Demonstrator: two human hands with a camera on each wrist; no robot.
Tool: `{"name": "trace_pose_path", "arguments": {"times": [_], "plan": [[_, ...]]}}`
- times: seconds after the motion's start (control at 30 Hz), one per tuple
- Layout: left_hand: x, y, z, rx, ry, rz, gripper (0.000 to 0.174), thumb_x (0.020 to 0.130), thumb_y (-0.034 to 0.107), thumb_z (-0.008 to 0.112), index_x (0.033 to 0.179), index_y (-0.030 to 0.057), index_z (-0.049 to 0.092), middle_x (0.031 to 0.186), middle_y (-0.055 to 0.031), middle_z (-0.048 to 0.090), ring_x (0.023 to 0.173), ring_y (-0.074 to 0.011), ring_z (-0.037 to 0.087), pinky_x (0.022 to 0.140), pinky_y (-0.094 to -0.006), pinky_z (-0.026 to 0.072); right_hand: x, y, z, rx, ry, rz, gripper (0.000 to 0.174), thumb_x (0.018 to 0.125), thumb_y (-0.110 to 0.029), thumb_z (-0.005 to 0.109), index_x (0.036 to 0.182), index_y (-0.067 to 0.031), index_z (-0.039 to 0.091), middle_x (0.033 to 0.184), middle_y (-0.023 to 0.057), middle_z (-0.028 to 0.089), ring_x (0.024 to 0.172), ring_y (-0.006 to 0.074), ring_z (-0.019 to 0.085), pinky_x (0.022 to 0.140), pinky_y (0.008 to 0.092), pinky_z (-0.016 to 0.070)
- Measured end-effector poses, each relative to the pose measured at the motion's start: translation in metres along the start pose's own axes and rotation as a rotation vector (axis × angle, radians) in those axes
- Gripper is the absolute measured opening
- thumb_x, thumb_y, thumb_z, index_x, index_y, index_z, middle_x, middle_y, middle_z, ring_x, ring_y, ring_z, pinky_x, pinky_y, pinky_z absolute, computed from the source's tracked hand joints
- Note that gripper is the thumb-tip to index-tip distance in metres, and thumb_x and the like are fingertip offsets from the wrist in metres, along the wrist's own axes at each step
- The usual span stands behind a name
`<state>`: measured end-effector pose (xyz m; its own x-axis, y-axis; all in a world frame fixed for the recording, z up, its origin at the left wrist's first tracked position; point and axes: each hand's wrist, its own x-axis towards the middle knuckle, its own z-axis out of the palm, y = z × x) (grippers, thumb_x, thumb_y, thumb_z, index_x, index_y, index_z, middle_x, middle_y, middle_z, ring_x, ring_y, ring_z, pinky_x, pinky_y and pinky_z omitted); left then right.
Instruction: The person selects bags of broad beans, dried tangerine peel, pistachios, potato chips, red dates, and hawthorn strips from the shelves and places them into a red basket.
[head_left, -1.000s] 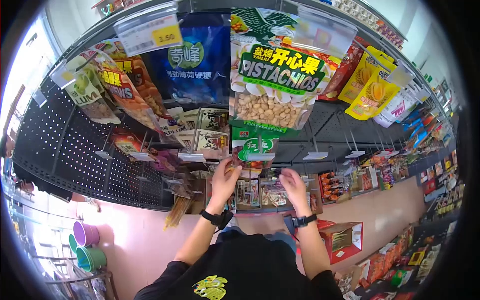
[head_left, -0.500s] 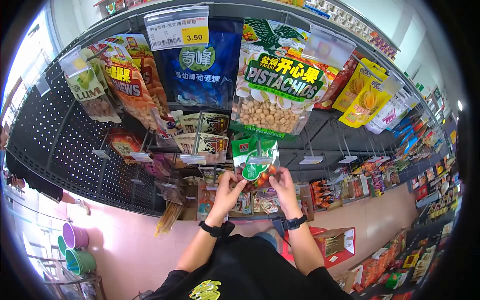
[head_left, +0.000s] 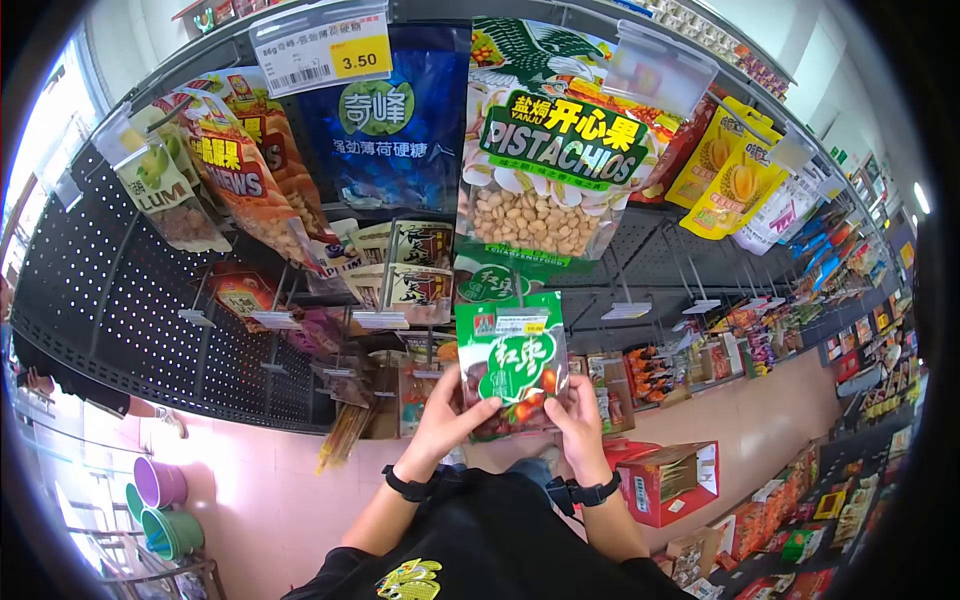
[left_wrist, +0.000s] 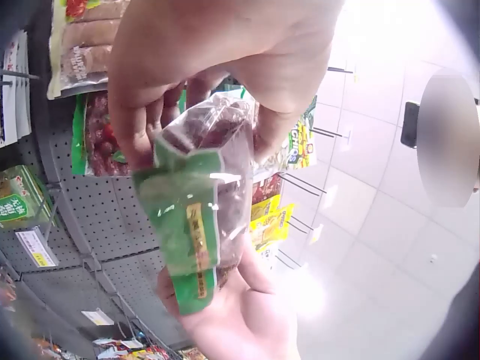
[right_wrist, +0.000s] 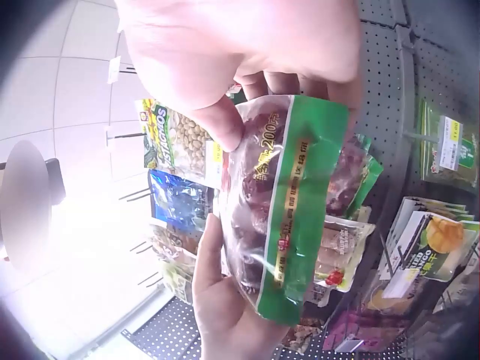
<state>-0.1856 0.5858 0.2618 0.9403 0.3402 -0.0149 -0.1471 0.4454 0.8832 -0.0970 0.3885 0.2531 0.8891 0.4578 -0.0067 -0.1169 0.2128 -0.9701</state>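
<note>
A green and clear bag of red dates [head_left: 512, 365] is held upright by both hands in front of the rack in the head view. The left hand [head_left: 447, 420] pinches its lower left side, thumb on the front; the right hand [head_left: 580, 420] pinches the lower right side the same way. Seen from the left wrist, the bag [left_wrist: 199, 217] spans between the two hands, its edge toward the camera. From the right wrist, the bag's side [right_wrist: 281, 202] shows dark dates through clear plastic. Another green bag [head_left: 492, 280] hangs behind it, under the pistachio bag [head_left: 545, 150].
A blue candy bag [head_left: 385, 120], orange nut bags [head_left: 245, 165] and yellow bags [head_left: 735, 170] hang from hooks on a dark perforated rack [head_left: 110, 290]. Metal hooks with label holders project toward the person. A red box [head_left: 668, 485] and buckets [head_left: 172, 530] stand on the floor.
The hands reached up to a hanging green bag and took hold of its lower part. That bag has come off toward the person and lower, and another green bag shows behind it.
</note>
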Motion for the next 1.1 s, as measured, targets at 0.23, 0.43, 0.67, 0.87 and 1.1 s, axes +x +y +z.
{"name": "trace_pose_path", "arguments": {"times": [0.23,0.43,0.67,0.87,1.1], "plan": [[-0.024,-0.016,-0.005,-0.034,0.030,-0.058,0.051,0.089,0.007,0.077,0.133,-0.0008,0.050,0.128,-0.0089,0.062,0.118,-0.0155,0.059,0.102,-0.0335,0.0483,-0.017,-0.007,-0.003,-0.141,-0.194,0.165,0.030,0.092,-0.007,0.073,0.112,-0.0065,0.050,0.107,0.0028,0.058,0.101,0.0103,0.059,0.087,0.0279,0.0522],[-0.048,-0.025,-0.047,-0.025,0.201,-0.168,0.047,0.090,0.012,0.077,0.128,0.0004,0.053,0.117,-0.0072,0.067,0.107,-0.0136,0.064,0.095,-0.0310,0.0513,0.022,0.004,-0.005,-0.517,-0.264,-0.040,0.030,0.092,-0.017,0.075,0.115,-0.0023,0.064,0.112,0.0052,0.066,0.102,0.0137,0.063,0.087,0.0305,0.0530],[-0.069,-0.013,-0.070,0.008,0.343,-0.265,0.046,0.090,0.011,0.076,0.129,-0.0015,0.054,0.117,-0.0077,0.067,0.105,-0.0138,0.064,0.094,-0.0290,0.0508,0.122,0.022,-0.013,-0.479,0.014,-0.084,0.088,0.082,-0.013,0.081,0.154,-0.0061,0.031,0.147,0.0174,0.047,0.134,0.0325,0.047,0.104,0.0426,0.0471],[-0.079,-0.013,-0.079,0.027,0.375,-0.159,0.044,0.090,0.011,0.076,0.127,-0.0015,0.055,0.115,-0.0073,0.068,0.105,-0.0133,0.064,0.094,-0.0293,0.0500,0.175,0.043,-0.005,-0.270,-0.197,-0.075,0.102,0.073,-0.002,0.084,0.157,-0.0053,0.025,0.151,0.0150,0.043,0.137,0.0265,0.045,0.110,0.0370,0.0405],[-0.084,-0.005,-0.077,-0.019,0.441,-0.072,0.040,0.091,0.009,0.074,0.126,-0.0008,0.056,0.115,-0.0062,0.068,0.103,-0.0131,0.064,0.093,-0.0287,0.0500,0.178,0.045,0.001,-0.371,-0.161,0.044,0.071,0.081,0.000,0.077,0.143,-0.0027,0.043,0.128,0.0067,0.061,0.115,0.0186,0.061,0.098,0.0315,0.0501]]}}
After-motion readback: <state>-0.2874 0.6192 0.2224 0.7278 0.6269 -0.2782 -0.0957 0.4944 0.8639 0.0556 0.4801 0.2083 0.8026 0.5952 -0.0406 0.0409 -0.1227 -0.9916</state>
